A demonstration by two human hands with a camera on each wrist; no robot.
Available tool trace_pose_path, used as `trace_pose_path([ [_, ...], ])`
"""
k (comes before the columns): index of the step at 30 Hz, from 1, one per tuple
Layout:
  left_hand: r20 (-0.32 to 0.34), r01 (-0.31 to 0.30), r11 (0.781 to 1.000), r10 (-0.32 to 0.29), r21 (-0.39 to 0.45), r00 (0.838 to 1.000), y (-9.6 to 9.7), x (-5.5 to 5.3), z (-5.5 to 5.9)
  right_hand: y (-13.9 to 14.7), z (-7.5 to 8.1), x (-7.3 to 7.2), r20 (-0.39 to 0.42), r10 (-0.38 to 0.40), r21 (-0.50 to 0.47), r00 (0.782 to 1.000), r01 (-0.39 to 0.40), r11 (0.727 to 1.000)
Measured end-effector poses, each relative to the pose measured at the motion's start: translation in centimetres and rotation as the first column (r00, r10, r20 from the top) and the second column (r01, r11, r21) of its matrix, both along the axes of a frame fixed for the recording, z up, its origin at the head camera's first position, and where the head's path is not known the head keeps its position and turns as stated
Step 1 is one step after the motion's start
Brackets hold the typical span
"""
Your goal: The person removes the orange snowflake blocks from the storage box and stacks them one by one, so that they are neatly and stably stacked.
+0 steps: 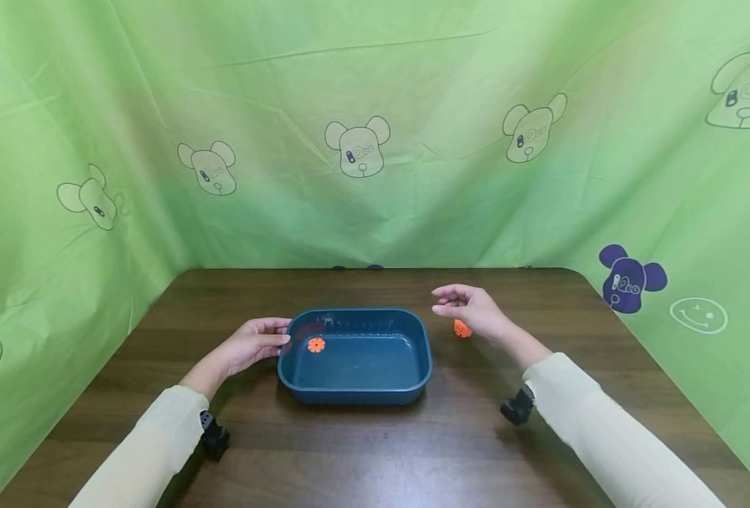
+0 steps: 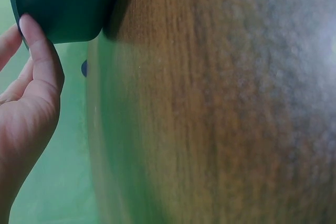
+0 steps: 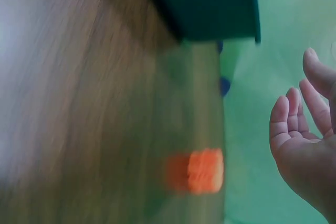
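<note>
A dark blue-green rectangular basin (image 1: 355, 396) with rounded corners stands on the table. Inside it, towards the left end, lies an orange notched disc (image 1: 316, 345) with a small hole in its middle. At the basin's left end my left hand (image 1: 248, 347) holds the rim, and the left wrist view shows the thumb (image 2: 35, 38) against the wall. To the basin's right, my right hand (image 1: 473, 310) hovers with loosely bent fingers and nothing between them. Below it sits an orange piece with ridged edges (image 3: 205, 170), apart from the hand and partly covered by it in the head view.
The brown wood-grain table (image 1: 375, 451) has rounded far corners. A green curtain (image 1: 413, 212) printed with bear heads hangs behind it and on both sides. Black devices (image 1: 214, 436) are strapped at both wrists over pale sleeves.
</note>
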State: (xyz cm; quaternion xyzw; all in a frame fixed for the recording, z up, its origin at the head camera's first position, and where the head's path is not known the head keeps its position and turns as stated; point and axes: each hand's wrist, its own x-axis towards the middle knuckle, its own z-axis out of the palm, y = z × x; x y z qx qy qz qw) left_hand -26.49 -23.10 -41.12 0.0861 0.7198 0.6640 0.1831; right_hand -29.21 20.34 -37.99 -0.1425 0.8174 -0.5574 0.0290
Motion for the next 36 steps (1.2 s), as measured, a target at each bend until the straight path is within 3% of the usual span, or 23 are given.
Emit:
trace_pose_path([
  [9,0.003,-0.003,1.0,0.003,0.004,1.0,0.0,0.1,-0.1,-4.7,1.2,0.5,-0.023,0.092,-0.025,0.996,-0.092,0.995],
  [19,0.003,-0.008,1.0,0.008,-0.007,1.0,-0.1,0.3,-0.2,-9.8,1.9,1.4,0.008,0.166,0.01,0.986,-0.166,0.986],
  [29,-0.008,-0.003,1.0,0.003,0.009,1.0,0.0,0.3,-0.2,-13.7,1.6,2.1,0.054,0.244,0.022,0.968,-0.246,0.969],
  [36,-0.006,0.001,1.0,-0.001,0.012,1.0,0.0,0.3,-0.2,-15.6,0.7,1.9,0.043,0.269,0.044,0.962,-0.271,0.962],
])
